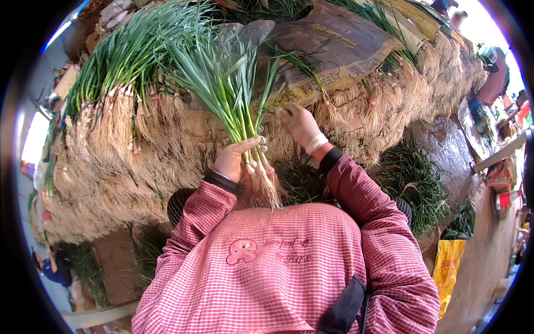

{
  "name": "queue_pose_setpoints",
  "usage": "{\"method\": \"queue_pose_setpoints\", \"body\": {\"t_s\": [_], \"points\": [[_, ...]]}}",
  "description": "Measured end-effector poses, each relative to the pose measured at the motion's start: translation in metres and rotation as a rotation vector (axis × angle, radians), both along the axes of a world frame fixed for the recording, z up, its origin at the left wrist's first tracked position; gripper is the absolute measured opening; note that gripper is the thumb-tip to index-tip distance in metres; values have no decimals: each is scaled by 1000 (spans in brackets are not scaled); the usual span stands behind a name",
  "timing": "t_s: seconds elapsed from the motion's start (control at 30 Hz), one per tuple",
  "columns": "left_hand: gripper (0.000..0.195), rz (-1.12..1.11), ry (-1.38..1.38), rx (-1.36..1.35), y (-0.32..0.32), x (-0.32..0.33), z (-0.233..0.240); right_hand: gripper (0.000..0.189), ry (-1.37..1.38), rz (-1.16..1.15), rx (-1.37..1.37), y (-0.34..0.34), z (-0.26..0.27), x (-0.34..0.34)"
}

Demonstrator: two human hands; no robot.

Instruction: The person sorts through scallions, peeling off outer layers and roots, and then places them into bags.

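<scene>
My left hand (233,160), in a thin pale glove, grips a bunch of young garlic plants (238,112) just above the bulbs. Their green leaves fan out away from me, and the pale stringy roots (263,183) dangle towards my lap. To the right of the stems, my right hand (298,125) is raised with its fingers curled, also gloved. A thin dark strand shows by its fingertips; whether the hand pinches it I cannot tell. Beyond both hands lies a long heap of garlic plants (167,167) with their roots facing me.
Loose garlic plants (112,83) lie on the heap's left part. A printed plastic sack (329,46) covers its middle. Green leaf scraps (413,183) pile up on the floor at right, near a yellow bag (448,271). Another person (494,79) is at the far right.
</scene>
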State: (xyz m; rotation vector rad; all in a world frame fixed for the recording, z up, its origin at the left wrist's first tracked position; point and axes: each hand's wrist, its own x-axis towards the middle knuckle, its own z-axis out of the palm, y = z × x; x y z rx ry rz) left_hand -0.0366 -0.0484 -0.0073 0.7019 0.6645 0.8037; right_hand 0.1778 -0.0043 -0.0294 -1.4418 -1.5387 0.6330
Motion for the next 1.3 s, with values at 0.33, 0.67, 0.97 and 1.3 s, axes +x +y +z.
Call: {"method": "queue_pose_setpoints", "body": {"t_s": [0.33, 0.67, 0.97, 1.3], "points": [[27, -58, -32, 18, 7, -13, -13, 24, 895, 333, -403, -17, 25, -29], [51, 23, -180, 235, 3, -15, 11, 25, -490, 415, -48, -72, -37, 136], [80, -237, -662, 193, 2, 2, 26, 30, -958, -345, 98, 39, 5, 119], [51, 16, -432, 321, 11, -8, 44, 16, 461, 293, -239, -1, 41, 75]]}}
